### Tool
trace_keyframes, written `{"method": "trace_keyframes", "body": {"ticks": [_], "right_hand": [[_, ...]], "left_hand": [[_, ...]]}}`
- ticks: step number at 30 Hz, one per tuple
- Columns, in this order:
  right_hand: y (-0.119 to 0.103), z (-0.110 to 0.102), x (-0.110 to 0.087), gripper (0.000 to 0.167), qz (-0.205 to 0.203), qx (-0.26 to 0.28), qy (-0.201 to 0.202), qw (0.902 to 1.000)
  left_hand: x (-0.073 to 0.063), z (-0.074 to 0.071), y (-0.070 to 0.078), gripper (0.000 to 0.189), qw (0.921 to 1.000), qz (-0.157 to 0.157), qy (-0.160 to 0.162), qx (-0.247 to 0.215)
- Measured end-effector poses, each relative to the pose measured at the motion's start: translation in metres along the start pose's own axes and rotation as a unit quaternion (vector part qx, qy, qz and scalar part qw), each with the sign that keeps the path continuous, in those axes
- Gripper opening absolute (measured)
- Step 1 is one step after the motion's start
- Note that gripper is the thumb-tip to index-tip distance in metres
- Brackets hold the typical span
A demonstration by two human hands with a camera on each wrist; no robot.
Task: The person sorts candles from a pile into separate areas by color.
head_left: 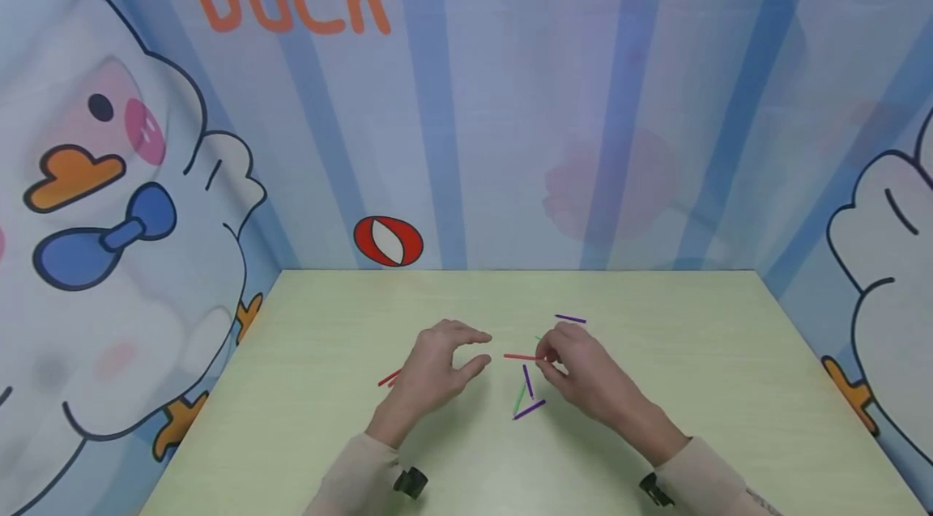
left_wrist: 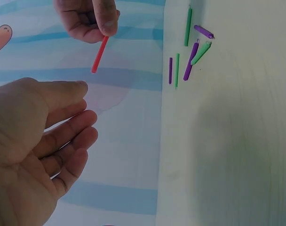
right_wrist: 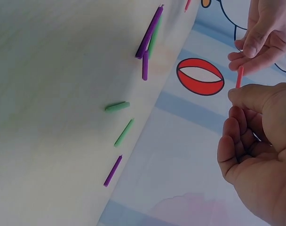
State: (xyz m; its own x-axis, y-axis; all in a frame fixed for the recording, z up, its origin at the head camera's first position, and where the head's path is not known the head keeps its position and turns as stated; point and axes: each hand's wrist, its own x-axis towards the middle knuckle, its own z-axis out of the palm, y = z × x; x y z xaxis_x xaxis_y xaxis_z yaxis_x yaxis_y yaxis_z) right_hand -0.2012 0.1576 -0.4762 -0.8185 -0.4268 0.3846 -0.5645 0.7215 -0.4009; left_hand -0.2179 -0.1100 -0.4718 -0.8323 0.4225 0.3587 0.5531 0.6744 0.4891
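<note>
My right hand (head_left: 586, 374) pinches one end of a thin red candle (head_left: 519, 356) between thumb and fingers, above the table. The candle's free end points left toward my left hand (head_left: 437, 366). That hand is raised with thumb and fingers spread apart and nothing between them; a small gap separates it from the red candle. In the left wrist view the red candle (left_wrist: 100, 54) slants down from the right hand's fingertips. Below the hands lie a purple candle (head_left: 528, 381), another purple candle (head_left: 529, 411) and a green candle (head_left: 519, 400), close together.
Farther back on the pale table (head_left: 656, 435) lies a purple candle (head_left: 571, 318). Two green candles, one a short green candle (right_wrist: 117, 107), lie apart in the right wrist view. Red candles (head_left: 389, 377) lie partly behind the left hand. A printed curtain (head_left: 496, 95) stands behind the table.
</note>
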Motion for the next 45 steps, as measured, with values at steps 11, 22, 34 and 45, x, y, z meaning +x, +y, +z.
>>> {"method": "trace_keyframes", "body": {"ticks": [11, 22, 34, 45], "right_hand": [[-0.004, 0.004, -0.002, 0.022, -0.053, -0.011, 0.016, 0.9984], [-0.006, 0.006, -0.003, 0.021, -0.055, -0.003, 0.014, 0.9984], [-0.007, 0.008, -0.004, 0.020, -0.063, 0.014, 0.012, 0.9978], [-0.004, 0.002, -0.005, 0.024, -0.056, 0.009, 0.045, 0.9974]], "left_hand": [[0.000, 0.006, 0.005, 0.028, 0.9991, 0.041, -0.008, -0.008], [0.000, 0.014, 0.006, 0.017, 0.9965, 0.081, -0.004, -0.018], [-0.003, 0.016, 0.006, 0.009, 0.9975, 0.069, 0.005, -0.015], [-0.012, -0.001, -0.013, 0.011, 0.9983, 0.017, 0.056, -0.001]]}}
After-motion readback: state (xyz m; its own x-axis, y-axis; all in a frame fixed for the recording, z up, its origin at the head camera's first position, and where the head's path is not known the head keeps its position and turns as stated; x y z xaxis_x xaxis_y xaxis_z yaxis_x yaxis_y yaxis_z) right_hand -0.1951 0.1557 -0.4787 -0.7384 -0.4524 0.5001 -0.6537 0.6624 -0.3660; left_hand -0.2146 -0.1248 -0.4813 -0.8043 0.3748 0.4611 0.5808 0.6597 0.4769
